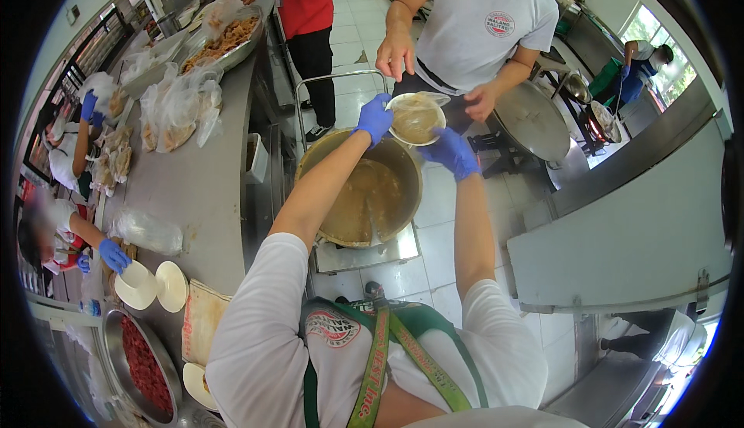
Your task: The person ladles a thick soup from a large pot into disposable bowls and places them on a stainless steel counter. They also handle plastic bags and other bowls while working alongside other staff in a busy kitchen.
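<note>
Between my two blue-gloved hands is a white bowl (397, 135) of brownish broth, with a clear plastic bag (418, 105) lying in or over it. My left hand (376, 120) grips the bowl's left rim, and my right hand (453, 154) holds its lower right side. Both hands are closed on it. The bowl is over the far right edge of a large metal pot (412, 180), which contains brown broth (370, 195). A long thin handle, perhaps a ladle's, slants into that broth. Facing me, a co-worker in a white shirt has bare hands (395, 55) close to the bowl.
The pot stands on a metal cart (372, 254). Along the left runs a steel counter (205, 211) with filled plastic bags (174, 114), a tray of browned food (252, 37), white bowls (172, 286) and a basin of red meat (147, 358). A wide lidded vessel (535, 122) stands right. Several people work around.
</note>
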The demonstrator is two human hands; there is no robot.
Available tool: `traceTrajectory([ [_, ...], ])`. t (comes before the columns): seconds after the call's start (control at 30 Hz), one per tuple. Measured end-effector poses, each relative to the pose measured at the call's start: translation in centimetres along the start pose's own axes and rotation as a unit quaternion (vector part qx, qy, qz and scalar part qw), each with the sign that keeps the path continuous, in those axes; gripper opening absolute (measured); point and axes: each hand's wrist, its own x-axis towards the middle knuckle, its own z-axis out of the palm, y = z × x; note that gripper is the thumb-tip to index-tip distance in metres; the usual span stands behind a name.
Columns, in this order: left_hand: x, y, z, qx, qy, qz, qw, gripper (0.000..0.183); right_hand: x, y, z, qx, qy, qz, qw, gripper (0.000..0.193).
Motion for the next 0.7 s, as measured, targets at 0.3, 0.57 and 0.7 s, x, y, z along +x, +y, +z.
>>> traceTrajectory([
  [0.3,0.8,0.7,0.3,0.008,-0.045,0.026,0.999,0.030,-1.6,1.2,2.4,0.050,-0.056,-0.162,0.984,0.057],
  [0.57,0.3,2.7,-1.8,-0.247,-0.194,-0.104,0.944,0.044,-1.8,0.1,2.6,0.066,-0.062,-0.158,0.983,0.056],
  [0.7,0.2,2.9,-2.4,-0.258,-0.184,-0.124,0.940,0.040,-1.7,0.0,2.6,0.086,-0.075,-0.135,0.984,0.056],
])
